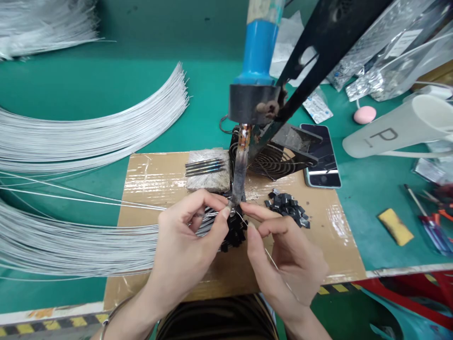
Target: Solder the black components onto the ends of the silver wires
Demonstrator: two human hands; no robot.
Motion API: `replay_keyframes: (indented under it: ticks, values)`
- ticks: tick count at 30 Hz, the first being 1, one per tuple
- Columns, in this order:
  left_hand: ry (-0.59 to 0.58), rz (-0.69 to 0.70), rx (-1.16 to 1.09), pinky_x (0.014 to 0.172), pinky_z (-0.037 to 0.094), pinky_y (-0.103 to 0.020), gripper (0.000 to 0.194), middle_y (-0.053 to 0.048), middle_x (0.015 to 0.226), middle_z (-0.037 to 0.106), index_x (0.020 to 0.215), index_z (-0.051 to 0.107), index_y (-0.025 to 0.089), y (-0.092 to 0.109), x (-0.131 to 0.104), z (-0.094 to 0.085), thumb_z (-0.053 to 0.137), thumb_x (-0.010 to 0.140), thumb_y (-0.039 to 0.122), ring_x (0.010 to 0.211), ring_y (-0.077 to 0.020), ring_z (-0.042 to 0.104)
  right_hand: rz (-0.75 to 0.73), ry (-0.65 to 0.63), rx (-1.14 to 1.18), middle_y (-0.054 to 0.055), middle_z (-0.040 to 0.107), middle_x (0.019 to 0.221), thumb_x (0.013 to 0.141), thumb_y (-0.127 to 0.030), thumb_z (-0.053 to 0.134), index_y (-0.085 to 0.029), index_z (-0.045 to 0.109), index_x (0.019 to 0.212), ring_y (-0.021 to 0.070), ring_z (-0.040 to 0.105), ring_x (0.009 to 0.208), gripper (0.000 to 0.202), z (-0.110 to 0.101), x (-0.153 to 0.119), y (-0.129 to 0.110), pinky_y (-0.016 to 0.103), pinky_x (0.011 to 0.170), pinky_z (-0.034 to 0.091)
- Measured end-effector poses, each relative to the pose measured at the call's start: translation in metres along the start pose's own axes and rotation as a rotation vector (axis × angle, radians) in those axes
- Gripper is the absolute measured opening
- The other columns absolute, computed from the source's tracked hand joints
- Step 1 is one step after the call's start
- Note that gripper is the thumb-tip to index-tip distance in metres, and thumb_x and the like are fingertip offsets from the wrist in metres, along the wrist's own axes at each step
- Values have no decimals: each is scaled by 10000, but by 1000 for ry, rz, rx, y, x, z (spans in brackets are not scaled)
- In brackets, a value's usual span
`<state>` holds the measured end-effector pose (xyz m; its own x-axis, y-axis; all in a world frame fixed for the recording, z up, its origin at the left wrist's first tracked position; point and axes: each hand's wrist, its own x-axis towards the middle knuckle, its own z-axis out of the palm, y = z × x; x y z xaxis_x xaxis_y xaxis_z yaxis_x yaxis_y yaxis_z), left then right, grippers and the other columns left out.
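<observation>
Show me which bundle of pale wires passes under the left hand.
The lowest bundle: it disappears beneath the left hand, while the middle bundle and top-left bundle stop short.

Bundle of white strands [46,30], upper left of frame: cut off by edge. Blue handle [260,49]: top cut by upper edge. Piece between fingertips at center: too small, partly covered, to tell. Printing on small packet [317,106], upper right: too small to read. Both forearms cut by bottom edge.

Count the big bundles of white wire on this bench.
3: a far bundle in the top left corner, a middle bundle curving below it, and a near bundle running behind the left hand. Some may be hidden.
</observation>
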<state>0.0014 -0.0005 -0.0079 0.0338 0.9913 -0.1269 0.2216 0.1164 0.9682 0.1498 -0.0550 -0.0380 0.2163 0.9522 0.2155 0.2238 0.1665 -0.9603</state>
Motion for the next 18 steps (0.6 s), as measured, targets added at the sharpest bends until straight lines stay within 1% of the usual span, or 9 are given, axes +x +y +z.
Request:
replay_keyframes:
  ticks: [3, 8, 11, 14, 18]
  values:
    - [-1, 6, -6, 704, 532, -192, 117, 22, 869, 779, 805, 719, 219, 0, 0, -1, 723, 885, 135, 822, -124, 718, -16, 3, -9, 67, 804, 1239, 921, -1, 688, -216, 644, 936, 200, 793, 1123, 221, 0, 1, 1, 293, 949, 605]
    - [-2, 1, -2, 713, 534, -205, 132, 20, 880, 778, 809, 721, 226, 0, -2, -2, 719, 890, 123, 841, -133, 720, -63, 17, -23, 75, 818, 1185, 905, 21, 680, -213, 644, 932, 206, 803, 1088, 238, 3, 3, 1, 293, 894, 619]
    - [-3, 1, -4, 710, 534, -212, 132, 17, 881, 776, 814, 724, 228, 1, -2, -2, 721, 898, 127, 843, -138, 720, -60, 19, -29, 78, 820, 1185, 905, 20, 682, -214, 644, 930, 205, 807, 1069, 238, 4, 3, 0, 292, 877, 623]
    - [-4, 5, -12, 709, 539, -222, 130, 14, 873, 776, 812, 725, 228, 1, -2, -1, 723, 896, 129, 834, -144, 721, -42, 10, -33, 88, 814, 1213, 915, -1, 687, -218, 648, 936, 218, 806, 1069, 221, 3, 2, -1, 322, 893, 631]
    - [6, -5, -14, 745, 550, -229, 119, 11, 884, 781, 820, 722, 228, 0, -2, -1, 723, 889, 130, 855, -150, 727, -38, 11, -42, 91, 813, 1230, 919, -11, 692, -221, 646, 939, 210, 808, 1035, 216, 1, 0, 0, 323, 876, 642]
